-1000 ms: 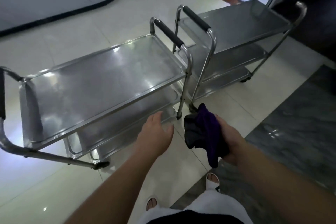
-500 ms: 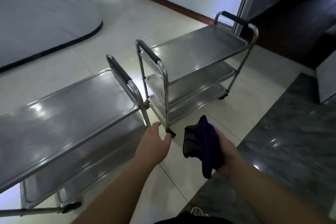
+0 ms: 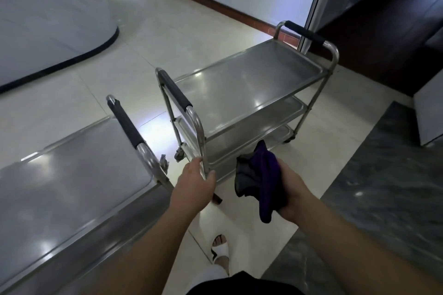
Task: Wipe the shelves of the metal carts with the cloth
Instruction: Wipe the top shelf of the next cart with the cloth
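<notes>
Two three-shelf steel carts stand on the tiled floor. The near cart (image 3: 72, 189) fills the lower left, its black-gripped handle (image 3: 125, 123) pointing at the second cart (image 3: 251, 81) in the middle. My left hand (image 3: 194, 183) reaches the near upright post (image 3: 202, 146) of the second cart's handle. The post sits between thumb and fingers, which are spread and not curled around it. My right hand (image 3: 293, 195) is closed on a bunched dark purple cloth (image 3: 262, 175), held in the air in front of the second cart's lower shelves (image 3: 242, 141).
A white curved counter with a black base (image 3: 60, 21) runs along the left. A wall with brown skirting (image 3: 215, 5) and a dark doorway (image 3: 383, 19) lie behind the second cart. Grey marble flooring (image 3: 383, 187) is on the right. My foot in a white sandal (image 3: 221, 250) is below.
The view has swung right, so the second cart is now central and closer. My left hand has advanced to that cart's handle post. The right hand still holds the cloth.
</notes>
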A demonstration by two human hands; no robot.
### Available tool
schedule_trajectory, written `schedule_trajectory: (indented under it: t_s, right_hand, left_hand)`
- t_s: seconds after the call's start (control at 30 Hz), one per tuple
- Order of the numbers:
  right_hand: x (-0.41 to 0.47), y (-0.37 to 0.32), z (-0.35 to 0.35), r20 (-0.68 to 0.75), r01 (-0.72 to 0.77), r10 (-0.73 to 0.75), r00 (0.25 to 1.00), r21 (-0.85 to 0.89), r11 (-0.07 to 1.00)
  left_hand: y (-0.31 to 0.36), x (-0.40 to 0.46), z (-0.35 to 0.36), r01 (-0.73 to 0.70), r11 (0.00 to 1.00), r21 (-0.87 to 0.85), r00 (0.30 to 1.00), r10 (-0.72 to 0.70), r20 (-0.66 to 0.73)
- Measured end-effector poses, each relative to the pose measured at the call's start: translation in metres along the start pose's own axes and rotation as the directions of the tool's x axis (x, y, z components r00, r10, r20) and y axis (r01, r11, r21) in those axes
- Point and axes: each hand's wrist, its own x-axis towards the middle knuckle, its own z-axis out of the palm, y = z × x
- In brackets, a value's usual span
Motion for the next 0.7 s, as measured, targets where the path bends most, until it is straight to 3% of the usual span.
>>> schedule_trajectory:
  t_s: [0.23, 0.47, 0.7]
  right_hand:
    - [0.077, -0.061, 0.010, -0.017, 0.025, -0.024, 1.000, 0.036, 0.999]
    - [0.152, -0.104, 0.003, -0.112, -0.045, 0.043, 0.993, -0.020, 0.999]
    - [0.256, -0.164, 0.009, 0.091, -0.221, 0.229, 0.969, -0.092, 0.971]
  left_hand:
    - [0.012, 0.113, -0.025, -0.008, 0.999, 0.049, 1.000, 0.007, 0.027]
    - [0.024, 0.188, -0.025, 0.071, 0.997, 0.038, 0.997, -0.072, 0.014]
    - [0.030, 0.251, -0.023, 0.286, 0.958, -0.032, 0.947, -0.287, -0.146]
